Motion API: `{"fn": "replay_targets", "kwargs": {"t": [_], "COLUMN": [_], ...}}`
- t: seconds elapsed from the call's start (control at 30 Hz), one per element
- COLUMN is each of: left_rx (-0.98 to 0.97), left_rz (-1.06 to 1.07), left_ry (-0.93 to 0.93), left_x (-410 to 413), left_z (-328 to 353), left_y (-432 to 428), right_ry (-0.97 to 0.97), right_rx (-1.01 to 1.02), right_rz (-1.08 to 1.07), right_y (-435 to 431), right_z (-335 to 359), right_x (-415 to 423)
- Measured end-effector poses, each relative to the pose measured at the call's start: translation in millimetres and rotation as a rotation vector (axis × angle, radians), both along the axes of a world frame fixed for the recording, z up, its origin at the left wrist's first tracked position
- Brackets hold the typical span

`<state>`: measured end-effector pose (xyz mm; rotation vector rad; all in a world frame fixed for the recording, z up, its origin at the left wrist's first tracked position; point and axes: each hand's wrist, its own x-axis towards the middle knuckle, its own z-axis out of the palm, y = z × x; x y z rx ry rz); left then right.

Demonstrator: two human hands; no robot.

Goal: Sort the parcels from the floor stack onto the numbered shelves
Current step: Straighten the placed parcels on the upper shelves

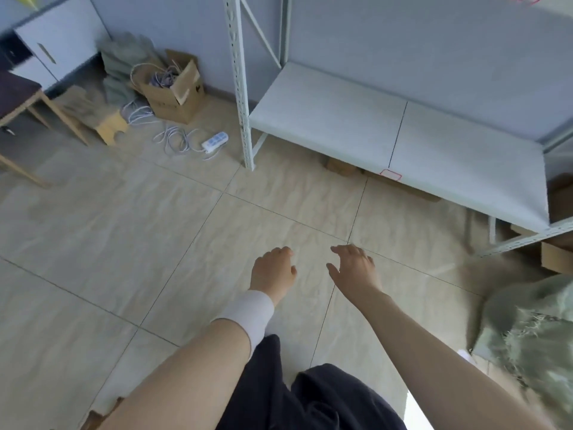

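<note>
Standing over the floor tiles (155, 243) with both hands out in front and nothing in either one. My left hand (273, 271), the one with the white wristband (248, 318), has its fingers loosely curled. My right hand (356, 268) is relaxed, fingers spread a bit.

The parcels (558, 259) I can make out are brown cardboard boxes on the floor way off to my right, past the near end of the shelving and cut off by the frame edge. So my right hand is the nearer one, and I'd guess I need to turn that way.

A blurry grey-green sack (527, 336) sits on the near side of them, no idea what's in it. Some flat cardboard (341, 167) peeks out from under the bottom shelf (341, 119), mostly hidden.

That shelf is ahead of me, its long side running off to the right. There's a little pink-outlined label (390, 175) on its front edge, too small to read any number.
</note>
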<state>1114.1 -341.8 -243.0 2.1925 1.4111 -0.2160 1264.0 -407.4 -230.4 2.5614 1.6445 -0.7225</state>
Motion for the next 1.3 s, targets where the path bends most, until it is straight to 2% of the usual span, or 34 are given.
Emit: {"fn": "replay_targets", "kwargs": {"t": [0.23,0.7,1.13,1.3], "left_rx": [0.142,0.462,0.794,0.851], "left_rz": [-0.144,-0.234,-0.383,-0.404], "left_ry": [-0.066,-0.211,-0.416,-0.473], "left_x": [55.8,178.3,213.4,225.8], "left_z": [38.6,174.7,347.1,389.5], "left_y": [114.6,291.8,433.9,463.4], "right_ry": [-0.045,-0.183,-0.406,-0.503], "right_rx": [0.13,0.392,0.726,0.794], "right_rz": [-0.146,-0.169,-0.217,-0.201], "right_y": [87.7,241.8,386.2,418.2], "right_z": [38.7,154.4,322.0,371.4], "right_x": [36.7,160.4,181.5,186.4]}}
